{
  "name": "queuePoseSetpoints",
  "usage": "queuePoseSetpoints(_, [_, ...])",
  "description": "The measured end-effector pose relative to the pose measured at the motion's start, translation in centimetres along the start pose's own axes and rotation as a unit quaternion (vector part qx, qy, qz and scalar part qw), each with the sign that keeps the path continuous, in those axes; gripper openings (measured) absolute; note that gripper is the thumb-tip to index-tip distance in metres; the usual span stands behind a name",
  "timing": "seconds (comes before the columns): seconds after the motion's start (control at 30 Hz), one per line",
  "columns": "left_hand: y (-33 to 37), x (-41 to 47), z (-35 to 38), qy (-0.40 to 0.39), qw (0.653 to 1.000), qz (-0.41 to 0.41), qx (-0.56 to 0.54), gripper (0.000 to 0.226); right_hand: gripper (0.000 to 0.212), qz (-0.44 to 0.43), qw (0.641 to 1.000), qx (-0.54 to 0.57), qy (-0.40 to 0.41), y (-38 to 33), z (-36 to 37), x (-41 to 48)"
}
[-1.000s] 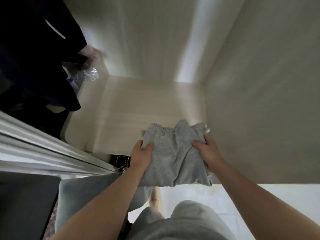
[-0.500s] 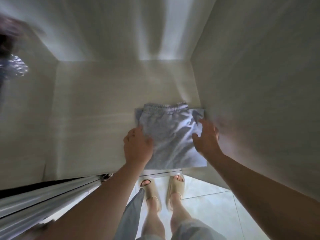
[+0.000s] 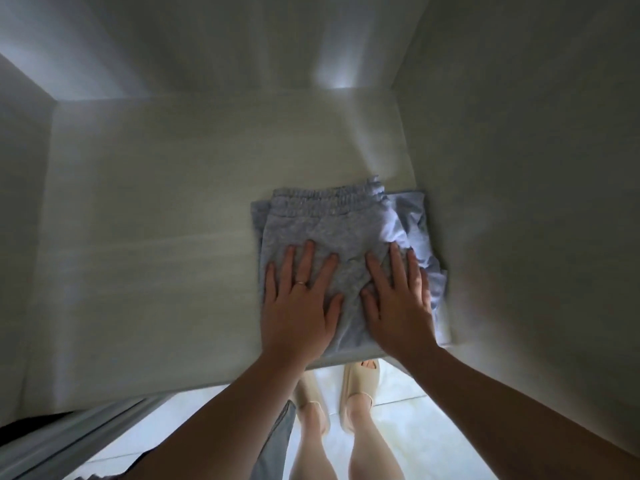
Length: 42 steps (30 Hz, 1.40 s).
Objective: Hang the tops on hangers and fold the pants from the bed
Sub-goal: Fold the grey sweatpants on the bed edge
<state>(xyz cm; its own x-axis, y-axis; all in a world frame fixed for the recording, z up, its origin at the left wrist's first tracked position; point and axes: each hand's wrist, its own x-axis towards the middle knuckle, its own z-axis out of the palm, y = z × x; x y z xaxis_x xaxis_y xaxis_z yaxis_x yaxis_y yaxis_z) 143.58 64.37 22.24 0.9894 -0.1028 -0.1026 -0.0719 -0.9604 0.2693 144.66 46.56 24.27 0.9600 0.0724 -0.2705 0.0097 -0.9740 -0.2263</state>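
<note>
Folded grey sweatpants (image 3: 332, 223) lie on a pale wardrobe shelf (image 3: 156, 237), tucked against the right side wall, elastic waistband facing the back. A lighter blue-grey folded garment (image 3: 420, 233) shows beneath them at the right edge. My left hand (image 3: 299, 306), wearing a ring, rests flat on the near left part of the pants with fingers spread. My right hand (image 3: 398, 303) lies flat on the near right part, fingers also spread. Neither hand grips the fabric.
The shelf is boxed in by a back wall (image 3: 242, 46), a left wall (image 3: 20, 202) and a right wall (image 3: 519, 202). A sliding door rail (image 3: 79, 441) runs at bottom left. My feet in beige slippers (image 3: 360, 382) stand on the pale tiled floor.
The pants went from held in front of the wardrobe to lying on the shelf. Both hands let go of their edges and now press flat on top.
</note>
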Motion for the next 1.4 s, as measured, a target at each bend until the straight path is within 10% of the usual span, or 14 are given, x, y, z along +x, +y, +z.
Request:
queuePoseSetpoints(0.77, [-4.5,22.6,-2.3,0.021,0.999,0.006,0.029,0.064,0.057,-0.005,0.996,-0.006,0.091,-1.1,-2.6,22.9])
queuePoseSetpoints(1.4, [-0.2,-1.4,-8.2,-0.08,0.988,-0.126,-0.047,0.062,0.061,0.059,0.997,0.015,-0.045,-2.4,-8.3,1.3])
